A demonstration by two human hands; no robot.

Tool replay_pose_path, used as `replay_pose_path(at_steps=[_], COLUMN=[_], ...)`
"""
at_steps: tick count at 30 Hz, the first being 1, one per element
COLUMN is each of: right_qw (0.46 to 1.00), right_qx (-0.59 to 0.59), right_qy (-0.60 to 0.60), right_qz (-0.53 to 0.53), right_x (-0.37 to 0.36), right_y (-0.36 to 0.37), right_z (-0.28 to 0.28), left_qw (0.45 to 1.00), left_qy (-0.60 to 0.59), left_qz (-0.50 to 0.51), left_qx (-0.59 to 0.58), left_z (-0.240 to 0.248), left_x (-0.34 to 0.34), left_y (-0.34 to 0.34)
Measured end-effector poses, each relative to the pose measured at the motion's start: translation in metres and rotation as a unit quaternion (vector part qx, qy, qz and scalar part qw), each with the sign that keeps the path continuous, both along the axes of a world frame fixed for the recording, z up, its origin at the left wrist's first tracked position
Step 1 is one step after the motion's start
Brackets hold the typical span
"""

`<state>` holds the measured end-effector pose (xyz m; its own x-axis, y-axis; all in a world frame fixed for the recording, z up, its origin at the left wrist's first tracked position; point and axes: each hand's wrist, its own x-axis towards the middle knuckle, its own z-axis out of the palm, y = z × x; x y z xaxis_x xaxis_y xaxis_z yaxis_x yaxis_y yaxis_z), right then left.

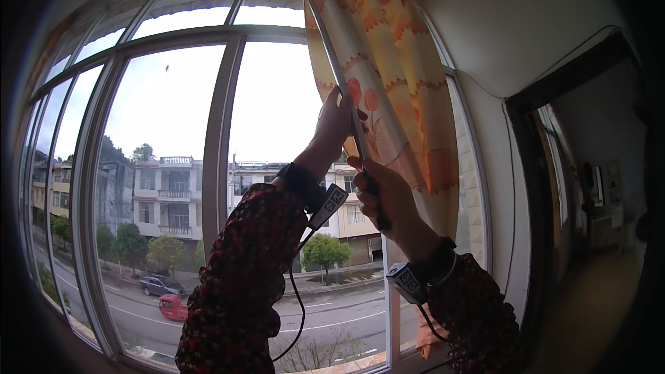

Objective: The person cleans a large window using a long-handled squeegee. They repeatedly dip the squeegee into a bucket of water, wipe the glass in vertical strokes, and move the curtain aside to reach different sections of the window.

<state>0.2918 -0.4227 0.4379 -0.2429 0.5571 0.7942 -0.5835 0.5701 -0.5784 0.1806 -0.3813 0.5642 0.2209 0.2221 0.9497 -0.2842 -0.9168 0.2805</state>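
Note:
A long-handled squeegee (324, 34) slants up to the left in front of the window, its narrow dark head near the top of the frame by the ceiling. My left hand (337, 123) is closed round the upper part of its metal pole. Lower down, my right hand (389, 197) grips the dark handle end. Right behind the pole hangs an orange and cream curtain (422, 118) with red tulips, gathered toward the window's right side. Whether the squeegee head touches the glass or the frame, I cannot tell.
Large window panes (163, 97) in metal frames curve across the left and middle. Outside are a road (346, 325), trees, pale buildings and parked vehicles. A dark-framed doorway (526, 166) opens on the right, with a thin cable along the wall. Black cables hang from my wrist devices.

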Motion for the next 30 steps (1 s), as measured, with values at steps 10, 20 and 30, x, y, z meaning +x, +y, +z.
replay_pose_path(at_steps=[10, 20, 30], right_qw=[0.993, 0.968, 0.966], right_qx=[0.111, 0.139, 0.137], right_qy=[0.036, 0.039, 0.081], right_qz=[-0.025, -0.204, -0.203], right_x=[0.048, 0.132, 0.230], right_y=[0.035, 0.073, 0.100], right_z=[0.044, 0.066, 0.070], left_qw=[0.996, 0.996, 0.995], left_qy=[0.051, 0.051, 0.080], left_qz=[-0.064, -0.065, -0.051], left_qx=[0.032, 0.024, 0.007], left_z=[0.067, 0.089, 0.103], left_x=[0.043, 0.136, 0.253], left_y=[0.042, 0.083, 0.114])
